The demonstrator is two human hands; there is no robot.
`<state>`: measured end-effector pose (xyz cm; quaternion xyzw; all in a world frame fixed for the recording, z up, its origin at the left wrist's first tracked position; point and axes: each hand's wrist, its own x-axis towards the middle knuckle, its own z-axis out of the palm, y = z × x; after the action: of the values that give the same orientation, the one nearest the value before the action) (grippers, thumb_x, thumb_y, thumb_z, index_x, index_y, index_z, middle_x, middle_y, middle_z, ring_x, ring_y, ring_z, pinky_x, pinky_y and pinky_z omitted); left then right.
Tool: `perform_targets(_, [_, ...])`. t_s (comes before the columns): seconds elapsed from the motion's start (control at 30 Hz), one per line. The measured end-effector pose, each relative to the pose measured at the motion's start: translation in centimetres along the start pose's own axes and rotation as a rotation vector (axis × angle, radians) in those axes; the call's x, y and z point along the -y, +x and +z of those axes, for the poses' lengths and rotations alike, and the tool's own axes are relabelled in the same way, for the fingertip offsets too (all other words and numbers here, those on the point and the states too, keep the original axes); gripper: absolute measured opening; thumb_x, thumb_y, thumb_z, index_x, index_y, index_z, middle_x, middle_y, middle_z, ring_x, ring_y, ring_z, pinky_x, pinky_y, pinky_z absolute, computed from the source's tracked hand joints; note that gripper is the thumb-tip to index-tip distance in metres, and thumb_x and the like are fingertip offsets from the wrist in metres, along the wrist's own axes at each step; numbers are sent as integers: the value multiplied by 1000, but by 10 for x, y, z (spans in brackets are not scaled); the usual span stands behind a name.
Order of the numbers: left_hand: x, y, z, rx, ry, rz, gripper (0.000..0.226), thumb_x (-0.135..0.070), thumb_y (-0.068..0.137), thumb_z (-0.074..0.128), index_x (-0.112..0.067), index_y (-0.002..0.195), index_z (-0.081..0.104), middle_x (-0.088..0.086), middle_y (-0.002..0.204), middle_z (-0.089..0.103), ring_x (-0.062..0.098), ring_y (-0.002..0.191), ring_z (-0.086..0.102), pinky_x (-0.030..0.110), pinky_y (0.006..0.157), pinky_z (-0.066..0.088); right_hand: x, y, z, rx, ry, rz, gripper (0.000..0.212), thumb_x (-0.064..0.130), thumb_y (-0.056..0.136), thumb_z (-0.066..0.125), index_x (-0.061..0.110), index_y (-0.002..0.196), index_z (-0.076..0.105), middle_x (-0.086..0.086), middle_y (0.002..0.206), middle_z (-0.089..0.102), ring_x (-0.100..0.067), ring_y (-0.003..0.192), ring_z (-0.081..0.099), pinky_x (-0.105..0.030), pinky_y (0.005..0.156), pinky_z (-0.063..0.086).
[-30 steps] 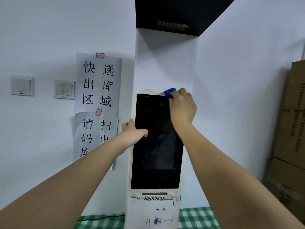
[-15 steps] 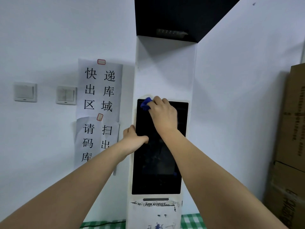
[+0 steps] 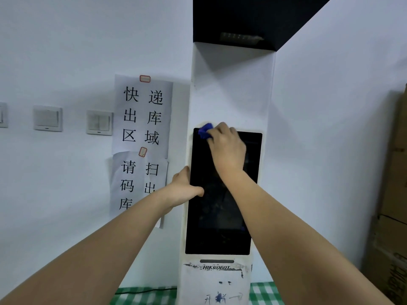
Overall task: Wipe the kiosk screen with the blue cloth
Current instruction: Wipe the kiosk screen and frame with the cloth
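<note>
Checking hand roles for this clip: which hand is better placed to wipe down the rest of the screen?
Right. The right hand already presses the blue cloth on the kiosk screen at its top left corner; the left hand only grips the screen's left edge, probably steadying it.

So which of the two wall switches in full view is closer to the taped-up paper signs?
The double-rocker switch, split down its middle, sits right beside the paper signs. The single-rocker switch is farther left.

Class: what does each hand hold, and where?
Right hand grips the bunched blue cloth, one end showing. Left hand grips the kiosk's left edge.
</note>
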<state>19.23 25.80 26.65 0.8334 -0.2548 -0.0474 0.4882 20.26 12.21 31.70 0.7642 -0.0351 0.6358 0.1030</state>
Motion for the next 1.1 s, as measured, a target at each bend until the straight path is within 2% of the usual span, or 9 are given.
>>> perform_targets(0.1, [3, 2, 0, -18, -2, 10, 72, -14, 83, 60, -16, 145, 24, 6, 139, 39, 23, 122, 45, 29, 91, 41, 7, -5, 6, -40, 17, 2, 18, 8, 60, 83, 13, 71, 70, -2, 75, 60, -22, 60, 54, -20, 40, 22])
perform_targets(0.27, [12, 8, 6, -52, 33, -89, 63, -20, 84, 57, -11, 140, 29, 8, 131, 40, 20, 101, 47, 27, 79, 40, 8, -58, 16, 88, -17, -454, 26, 6, 53, 81, 17, 72, 69, 0, 77, 59, -20, 63, 53, -25, 44, 29])
perform_targets(0.33, [16, 9, 7, -39, 95, -151, 68, -25, 84, 57, -9, 143, 27, 10, 135, 38, 25, 111, 48, 29, 83, 43, 1, -48, 13, 97, -46, -573, 25, 5, 53, 81, 17, 72, 69, 0, 77, 59, -20, 63, 54, -26, 45, 29])
perform_targets(0.43, [18, 10, 6, -14, 117, -176, 74, -28, 84, 58, -11, 146, 22, 10, 144, 31, 31, 124, 43, 36, 101, 44, -2, -24, 9, 70, -17, -358, 19, 9, 61, 82, 16, 75, 70, -1, 81, 61, -21, 64, 54, -23, 43, 25])
perform_targets(0.53, [19, 10, 6, -14, 103, -169, 79, -27, 85, 58, -13, 150, 16, 9, 149, 27, 30, 127, 42, 40, 106, 42, 12, -32, 13, 60, 36, -142, 18, 11, 62, 83, 15, 75, 71, -1, 82, 62, -20, 65, 54, -22, 41, 25])
perform_targets(0.73, [21, 8, 7, -21, 112, -179, 75, -27, 85, 58, -12, 147, 20, 10, 137, 35, 21, 108, 43, 31, 92, 46, 11, -61, 16, 177, -14, -570, 28, 6, 50, 83, 16, 72, 69, -1, 79, 59, -20, 65, 54, -26, 44, 27])
perform_targets(0.93, [21, 5, 5, -2, 91, -190, 82, -29, 86, 59, -15, 151, 11, 10, 150, 24, 28, 126, 40, 32, 97, 44, 4, -44, 12, 24, 82, -70, 18, 11, 68, 81, 13, 83, 72, -3, 87, 62, -19, 66, 55, -20, 41, 28])
perform_targets(1.0, [20, 5, 6, -6, 89, -192, 84, -29, 86, 58, -17, 152, 8, 10, 150, 24, 27, 126, 40, 31, 95, 44, 4, -61, 16, 41, 78, -143, 22, 10, 64, 83, 13, 83, 72, -3, 87, 61, -19, 67, 55, -20, 41, 29])
perform_targets(1.1, [20, 6, 8, -18, 88, -197, 86, -29, 85, 59, -19, 152, 6, 11, 148, 26, 25, 117, 42, 31, 93, 45, -4, -80, 16, 133, 21, -412, 33, 8, 53, 86, 17, 81, 71, 0, 83, 59, -18, 66, 53, -23, 44, 30])
